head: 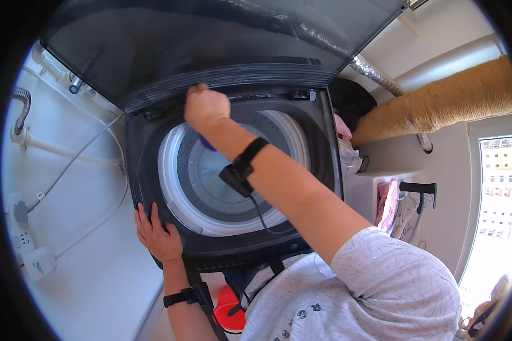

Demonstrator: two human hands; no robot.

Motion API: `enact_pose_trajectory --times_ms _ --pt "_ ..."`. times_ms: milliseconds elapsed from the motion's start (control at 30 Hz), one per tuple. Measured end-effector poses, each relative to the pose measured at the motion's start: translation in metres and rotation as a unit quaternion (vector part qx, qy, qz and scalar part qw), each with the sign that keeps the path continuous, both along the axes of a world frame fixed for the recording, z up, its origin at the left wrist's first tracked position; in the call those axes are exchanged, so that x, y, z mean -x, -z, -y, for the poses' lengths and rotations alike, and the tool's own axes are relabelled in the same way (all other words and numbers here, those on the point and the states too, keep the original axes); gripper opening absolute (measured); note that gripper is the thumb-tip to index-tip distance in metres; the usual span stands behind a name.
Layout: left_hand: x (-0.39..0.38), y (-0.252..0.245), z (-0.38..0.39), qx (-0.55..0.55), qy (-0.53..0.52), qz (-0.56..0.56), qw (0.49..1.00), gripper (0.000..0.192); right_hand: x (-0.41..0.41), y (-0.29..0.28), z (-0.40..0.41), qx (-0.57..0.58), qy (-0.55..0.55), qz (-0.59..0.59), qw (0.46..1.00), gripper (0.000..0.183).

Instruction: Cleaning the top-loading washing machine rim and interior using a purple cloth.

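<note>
A top-loading washing machine (324, 170) stands before me with its dark lid (153, 38) raised, showing the round metal drum (187, 170) and its white ring. My right hand (207, 106) reaches across the opening to the rear rim, by the folded hinge strip of the lid. Its fingers are curled; whether they hold something cannot be told. Part of a purple item (208, 144) shows beneath that wrist, mostly hidden by the arm. My left hand (158, 234) rests with spread fingers on the machine's front left corner. Both wrists wear black straps with small devices.
On the left wall are a power strip (23, 241) with plugs, cables and a metal hose (22, 108). A rope-wrapped pipe (439, 100), a white container (362, 192) with bags and a window (495, 192) are at the right. A red object (230, 313) lies below the machine's front.
</note>
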State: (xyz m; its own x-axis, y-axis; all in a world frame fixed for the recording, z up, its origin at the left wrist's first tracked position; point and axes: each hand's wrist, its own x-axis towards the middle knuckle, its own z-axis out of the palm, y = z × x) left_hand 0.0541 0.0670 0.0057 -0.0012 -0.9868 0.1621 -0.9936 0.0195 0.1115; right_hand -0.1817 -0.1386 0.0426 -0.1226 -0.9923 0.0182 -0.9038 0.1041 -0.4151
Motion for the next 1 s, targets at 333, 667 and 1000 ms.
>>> enact_pose_trajectory --times_ms 333,667,1000 --pt "0.001 0.0 -0.001 0.004 -0.003 0.001 1.0 0.054 -0.019 -0.004 0.005 0.005 -0.019 0.046 0.999 0.023" --pt "0.0 -0.001 0.0 0.002 -0.012 -0.021 1.0 0.052 0.116 0.005 -0.058 0.167 0.193 0.064 0.965 0.019" --pt "-0.001 -0.001 0.0 0.003 -0.011 -0.02 1.0 0.051 0.047 0.012 -0.026 0.189 0.119 0.075 0.972 0.017"
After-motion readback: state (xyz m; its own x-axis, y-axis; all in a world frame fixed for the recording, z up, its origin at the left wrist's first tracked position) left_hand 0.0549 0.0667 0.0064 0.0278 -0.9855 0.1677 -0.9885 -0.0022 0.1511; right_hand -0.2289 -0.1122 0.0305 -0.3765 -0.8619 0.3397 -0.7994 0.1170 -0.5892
